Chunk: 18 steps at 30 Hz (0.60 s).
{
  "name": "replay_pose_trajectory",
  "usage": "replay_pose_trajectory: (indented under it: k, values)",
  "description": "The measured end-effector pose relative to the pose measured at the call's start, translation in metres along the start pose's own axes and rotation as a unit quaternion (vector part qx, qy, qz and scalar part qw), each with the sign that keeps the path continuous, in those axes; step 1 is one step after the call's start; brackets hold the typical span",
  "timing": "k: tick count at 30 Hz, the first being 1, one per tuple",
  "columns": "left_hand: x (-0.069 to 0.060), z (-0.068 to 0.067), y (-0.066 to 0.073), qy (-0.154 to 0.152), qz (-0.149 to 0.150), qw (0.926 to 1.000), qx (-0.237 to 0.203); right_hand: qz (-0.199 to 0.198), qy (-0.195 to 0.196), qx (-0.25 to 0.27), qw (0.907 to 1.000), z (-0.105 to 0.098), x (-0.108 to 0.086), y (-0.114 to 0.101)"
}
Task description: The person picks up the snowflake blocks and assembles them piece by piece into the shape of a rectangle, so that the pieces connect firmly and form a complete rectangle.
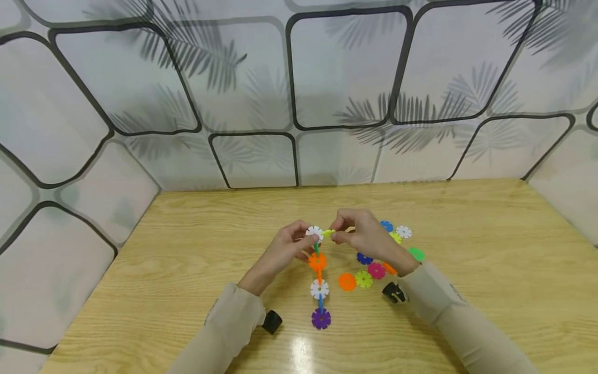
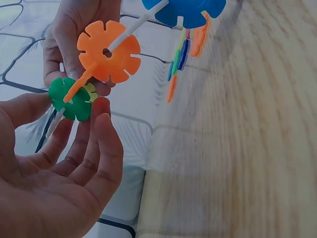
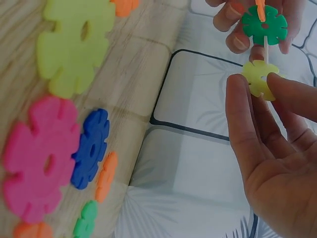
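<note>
A chain of joined notched discs runs from a purple disc up through a white disc and an orange disc to a white disc at the far end. My left hand pinches that far end; in the left wrist view its fingers hold around a green disc. A yellow disc is pinched between thumb and forefinger of my right hand, its edge meeting the white disc beside the green one. Whether the yellow disc is fully slotted in, I cannot tell.
Loose discs lie right of the chain: orange, yellow-green, pink, dark blue, green, white and others. A patterned cloth wall stands behind the wooden table.
</note>
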State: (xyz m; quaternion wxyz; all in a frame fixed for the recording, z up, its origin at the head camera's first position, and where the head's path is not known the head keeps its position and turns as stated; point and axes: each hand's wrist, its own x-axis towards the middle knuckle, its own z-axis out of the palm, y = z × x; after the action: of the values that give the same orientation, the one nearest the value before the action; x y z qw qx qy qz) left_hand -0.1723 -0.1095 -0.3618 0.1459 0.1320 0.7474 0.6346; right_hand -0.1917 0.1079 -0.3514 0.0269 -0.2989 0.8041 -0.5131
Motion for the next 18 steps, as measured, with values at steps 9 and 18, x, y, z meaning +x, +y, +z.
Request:
replay_pose_trajectory:
  k: [9,18]
  values:
    - [-0.002,-0.0057,-0.0039,-0.104,0.011,0.9944,-0.01,0.022,0.01,-0.006,0.9997,-0.0037,-0.0005,0.0]
    - [-0.0017,-0.0052,-0.0072,-0.143,-0.003,0.989,-0.036,0.026,0.016,-0.005,0.9995,-0.0061,-0.0004,0.0004]
